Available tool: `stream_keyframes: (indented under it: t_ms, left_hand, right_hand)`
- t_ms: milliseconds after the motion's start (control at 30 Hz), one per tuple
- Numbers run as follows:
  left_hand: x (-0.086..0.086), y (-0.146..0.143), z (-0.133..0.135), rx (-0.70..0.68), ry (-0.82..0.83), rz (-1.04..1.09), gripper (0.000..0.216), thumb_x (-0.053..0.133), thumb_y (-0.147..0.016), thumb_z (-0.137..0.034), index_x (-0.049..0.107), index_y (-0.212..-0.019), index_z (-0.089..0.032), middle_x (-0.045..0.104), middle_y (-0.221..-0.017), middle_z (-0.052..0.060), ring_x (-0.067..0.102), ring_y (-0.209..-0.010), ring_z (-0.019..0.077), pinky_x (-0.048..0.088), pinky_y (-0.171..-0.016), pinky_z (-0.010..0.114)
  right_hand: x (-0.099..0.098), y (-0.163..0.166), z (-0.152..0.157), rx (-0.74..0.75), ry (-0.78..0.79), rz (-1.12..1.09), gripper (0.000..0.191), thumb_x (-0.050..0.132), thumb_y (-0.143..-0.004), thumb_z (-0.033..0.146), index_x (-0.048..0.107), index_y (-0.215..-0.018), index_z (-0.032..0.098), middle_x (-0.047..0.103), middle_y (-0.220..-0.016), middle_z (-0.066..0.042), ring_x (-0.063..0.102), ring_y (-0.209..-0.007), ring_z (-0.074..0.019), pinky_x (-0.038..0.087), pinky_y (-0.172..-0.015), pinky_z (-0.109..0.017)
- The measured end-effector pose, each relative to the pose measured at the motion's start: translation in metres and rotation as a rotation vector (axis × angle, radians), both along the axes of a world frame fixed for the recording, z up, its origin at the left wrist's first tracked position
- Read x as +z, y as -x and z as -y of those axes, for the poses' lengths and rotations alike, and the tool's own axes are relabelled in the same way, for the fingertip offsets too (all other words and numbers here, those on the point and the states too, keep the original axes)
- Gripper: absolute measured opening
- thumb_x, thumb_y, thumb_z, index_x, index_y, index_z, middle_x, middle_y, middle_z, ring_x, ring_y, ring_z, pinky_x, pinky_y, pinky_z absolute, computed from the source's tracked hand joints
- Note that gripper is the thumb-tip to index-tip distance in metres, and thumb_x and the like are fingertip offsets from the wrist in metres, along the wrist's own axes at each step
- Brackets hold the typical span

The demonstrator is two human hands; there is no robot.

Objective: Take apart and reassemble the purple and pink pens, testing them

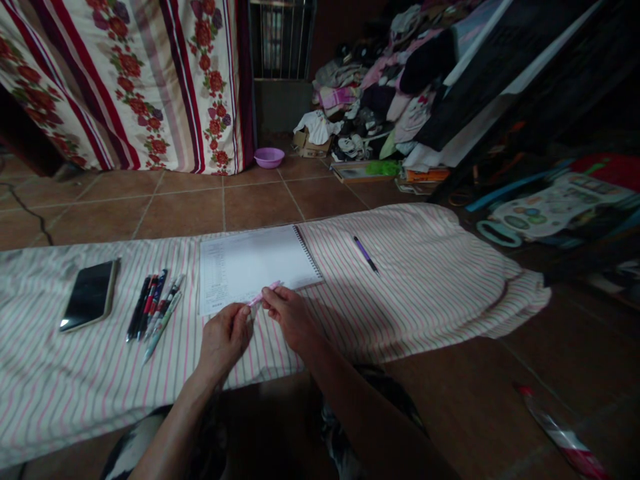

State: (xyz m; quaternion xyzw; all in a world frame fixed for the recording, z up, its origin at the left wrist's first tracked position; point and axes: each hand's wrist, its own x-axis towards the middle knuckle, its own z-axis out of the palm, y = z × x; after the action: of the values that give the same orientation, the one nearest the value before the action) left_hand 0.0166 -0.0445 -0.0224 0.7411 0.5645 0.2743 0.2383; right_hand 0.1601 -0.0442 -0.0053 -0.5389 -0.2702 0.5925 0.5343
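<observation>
A pink pen point(258, 297) is held between both hands, over the near edge of an open spiral notebook point(255, 257). My left hand point(227, 333) pinches its lower left end. At the upper right end, the fingers of my right hand point(287, 312) are closed on it. The notebook lies flat, its spiral binding on the right and small print along its left side. To the left lies a bunch of several pens point(156, 303), side by side. A purple pen point(366, 255) rests by itself right of the notebook.
A striped cloth point(425, 280) covers the low table. On its left lies a dark-screened phone point(89, 295). Beyond are a tiled floor point(190, 200), a floral curtain point(130, 87), a purple basin point(269, 157) and a pile of clothes point(375, 93). A bottle point(560, 430) lies at lower right.
</observation>
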Motion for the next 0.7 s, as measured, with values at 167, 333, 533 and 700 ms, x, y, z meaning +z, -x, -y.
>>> stream_keyframes:
  t_ms: [167,333,533,700]
  left_hand:
    - [0.001,0.000,0.000,-0.006,-0.001,-0.008,0.034,0.033,-0.090,-0.041,0.058,-0.078,-0.020,0.061,-0.063,0.001,0.056,-0.057,0.0140,0.038,-0.055,0.023]
    - [0.000,0.000,-0.001,0.026,-0.005,0.005,0.032,0.035,-0.089,-0.040,0.057,-0.077,-0.020,0.060,-0.061,0.000,0.056,-0.055,0.0138,0.037,-0.053,0.023]
    - [-0.002,0.000,-0.001,0.036,-0.011,0.004,0.030,0.037,-0.089,-0.039,0.057,-0.077,-0.020,0.060,-0.061,0.000,0.056,-0.056,0.0136,0.036,-0.052,0.022]
    - [-0.003,0.001,-0.002,0.059,-0.020,-0.011,0.030,0.037,-0.088,-0.039,0.057,-0.077,-0.020,0.062,-0.063,0.000,0.056,-0.057,0.0136,0.036,-0.052,0.022]
  right_hand:
    - [-0.004,0.001,-0.002,-0.054,-0.041,0.057,0.023,0.066,-0.063,0.038,0.059,-0.066,0.017,0.057,-0.062,0.001,0.053,-0.065,-0.0127,0.042,-0.063,-0.026]
    - [0.008,0.002,0.001,-0.039,-0.064,-0.150,0.028,0.065,-0.063,0.031,0.062,-0.089,0.020,0.064,-0.088,-0.003,0.060,-0.083,-0.0163,0.045,-0.077,-0.030]
    - [0.009,0.001,0.002,-0.002,-0.007,-0.074,0.024,0.065,-0.066,0.040,0.061,-0.075,0.018,0.059,-0.080,-0.003,0.057,-0.080,-0.0153,0.043,-0.071,-0.026]
    - [-0.001,-0.001,0.001,0.003,-0.014,-0.070,0.026,0.066,-0.065,0.040,0.062,-0.079,0.018,0.060,-0.079,-0.002,0.056,-0.077,-0.0145,0.042,-0.070,-0.026]
